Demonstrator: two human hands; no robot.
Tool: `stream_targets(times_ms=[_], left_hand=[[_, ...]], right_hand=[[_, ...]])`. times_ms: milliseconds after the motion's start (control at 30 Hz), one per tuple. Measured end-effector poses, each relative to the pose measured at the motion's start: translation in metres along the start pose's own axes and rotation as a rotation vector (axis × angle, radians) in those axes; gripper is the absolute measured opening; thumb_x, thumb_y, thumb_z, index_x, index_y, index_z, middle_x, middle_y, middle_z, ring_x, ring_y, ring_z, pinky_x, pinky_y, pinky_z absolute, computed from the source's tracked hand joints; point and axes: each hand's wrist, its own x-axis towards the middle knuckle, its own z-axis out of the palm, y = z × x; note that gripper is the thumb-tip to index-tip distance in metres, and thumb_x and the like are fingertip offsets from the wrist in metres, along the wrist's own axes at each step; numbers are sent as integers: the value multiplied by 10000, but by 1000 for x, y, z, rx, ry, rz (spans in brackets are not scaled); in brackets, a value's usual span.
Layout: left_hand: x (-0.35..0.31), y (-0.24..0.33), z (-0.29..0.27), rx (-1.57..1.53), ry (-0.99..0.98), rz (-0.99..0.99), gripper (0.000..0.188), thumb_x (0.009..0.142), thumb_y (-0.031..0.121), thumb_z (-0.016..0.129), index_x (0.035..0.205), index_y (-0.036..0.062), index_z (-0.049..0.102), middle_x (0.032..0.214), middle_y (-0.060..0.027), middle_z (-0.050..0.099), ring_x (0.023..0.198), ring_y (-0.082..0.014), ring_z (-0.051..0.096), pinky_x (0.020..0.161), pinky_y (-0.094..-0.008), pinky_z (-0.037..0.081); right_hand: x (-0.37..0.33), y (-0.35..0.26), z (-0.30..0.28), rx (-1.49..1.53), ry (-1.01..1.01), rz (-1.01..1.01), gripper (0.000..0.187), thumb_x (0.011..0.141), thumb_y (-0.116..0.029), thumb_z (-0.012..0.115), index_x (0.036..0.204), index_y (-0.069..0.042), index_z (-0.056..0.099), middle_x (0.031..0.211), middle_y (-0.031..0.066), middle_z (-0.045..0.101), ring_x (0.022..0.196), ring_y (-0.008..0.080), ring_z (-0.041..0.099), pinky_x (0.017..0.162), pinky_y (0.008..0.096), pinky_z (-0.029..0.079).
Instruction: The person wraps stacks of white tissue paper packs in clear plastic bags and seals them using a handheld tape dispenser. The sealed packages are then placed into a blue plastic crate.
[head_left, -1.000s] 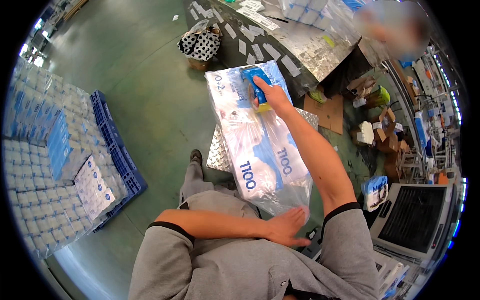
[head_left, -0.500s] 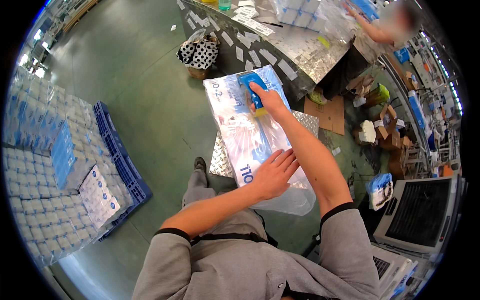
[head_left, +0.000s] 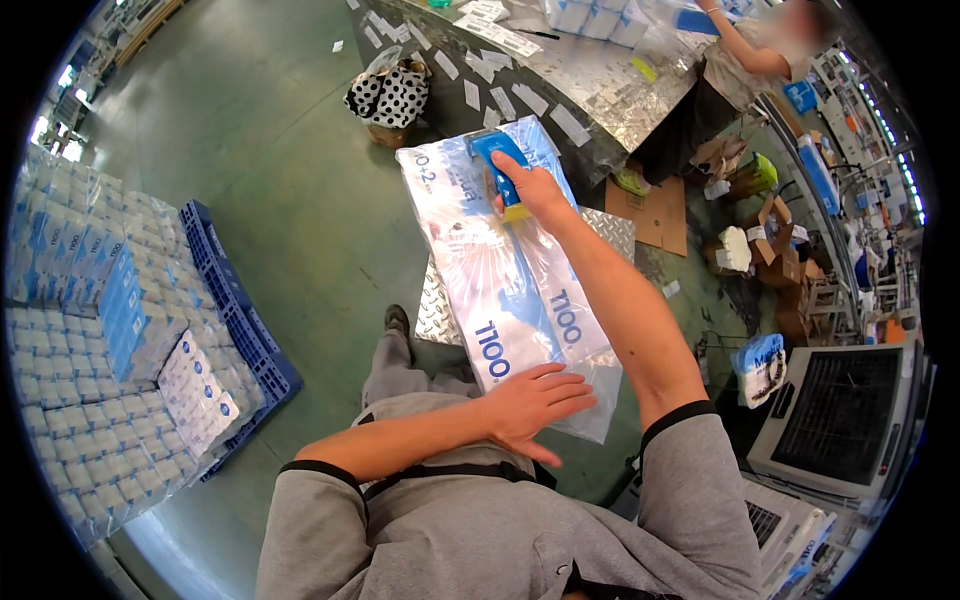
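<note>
A long white-and-blue pack point(head_left: 462, 262) wrapped in clear plastic film stands in front of me on a metal tread-plate stand point(head_left: 436, 315). My right hand point(head_left: 537, 192) is closed round a blue tape dispenser point(head_left: 487, 146) with a yellow end, which rests at the pack's far end. Across the near end lies my left hand point(head_left: 535, 403), flat with its fingers spread, beside the loose film point(head_left: 590, 420). Some of the dispenser is hidden under my right fingers.
A metal table point(head_left: 610, 95) with paper labels stuck to its side stands ahead, with a co-worker point(head_left: 735, 85) beside it. On the left, a blue pallet point(head_left: 235, 320) bears stacked packs. A polka-dot bag point(head_left: 390, 95) and a grey machine point(head_left: 835, 415) flank the area.
My left hand has drawn back toward me along the pack to its near end, with its fingers spreading. The right hand with the tape dispenser has shifted slightly away.
</note>
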Motion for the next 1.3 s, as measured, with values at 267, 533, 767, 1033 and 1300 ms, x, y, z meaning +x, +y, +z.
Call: stream_targets(times_ms=[267,533,767,1033,1300], left_hand=[[-10,-24,37,28,-241,-312,324,852,422,626,887,101,649,808,-82,659,718,-302,635,624,-423,507],[4,-81,9,-275,83,-1053,446,939,368,570,721,-2,691,611,-114,657,545,-246,646,548,-371,496],[13,-119,0,-687,94,-1470,362,905,257,624,749,-68,649,629,-146,626,504,-224,629,458,-363,503],[22,-118,-14,-869,275,-1615,202,887,119,590,837,-73,625,720,-139,637,509,-209,623,385,-331,484],[18,-125,-10,-875,280,-1649,233,886,116,601,782,-92,610,686,-137,609,468,-205,582,357,-342,446]], right_hand=[[4,3,0,-30,1,4,521,850,-526,659,733,-18,679,666,97,678,623,171,653,632,281,509],[-4,-4,6,-88,27,-22,548,864,-552,640,750,-16,658,653,105,668,574,180,636,597,284,502],[-14,-9,1,-214,45,-18,577,863,-569,622,729,-12,686,651,93,676,614,161,637,650,262,494],[-136,-23,-23,-150,-65,-39,411,925,-412,598,820,-21,671,641,56,658,578,119,617,573,263,476],[-252,34,-54,-108,-42,113,441,951,-417,570,842,1,662,661,61,660,594,113,626,570,272,483]])
